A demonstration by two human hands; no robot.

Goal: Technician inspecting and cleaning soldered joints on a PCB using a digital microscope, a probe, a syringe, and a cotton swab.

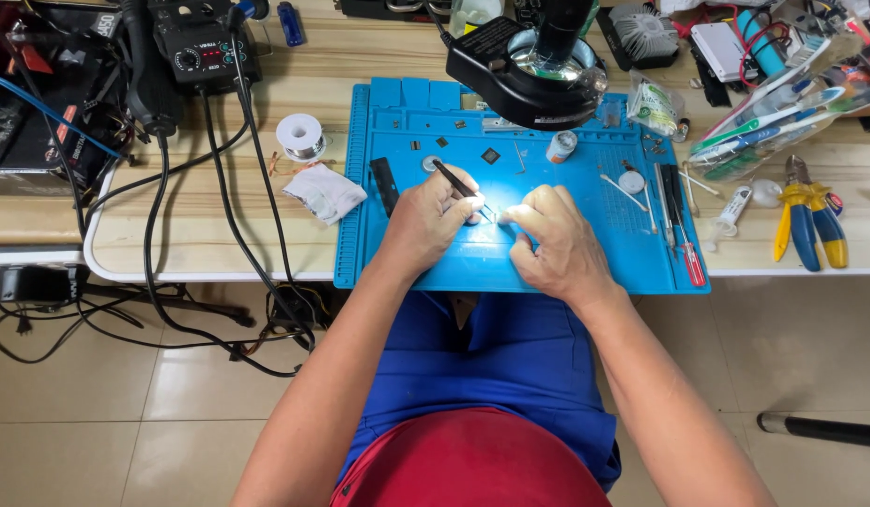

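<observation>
Holding thin black tweezers [458,182], left hand [430,221] closed over blue silicone work mat [397,253]; right hand [554,246] pinched small unclear part; clear plastic bag [773,117] held pens.

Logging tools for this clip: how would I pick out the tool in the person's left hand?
Start at the blue work mat on the wooden bench. At its middle the left hand pinches black tweezers, tips angled toward the right hand. Unlike the red-handled screwdriver lying on the mat's right side, these are thin, all black and held.
</observation>
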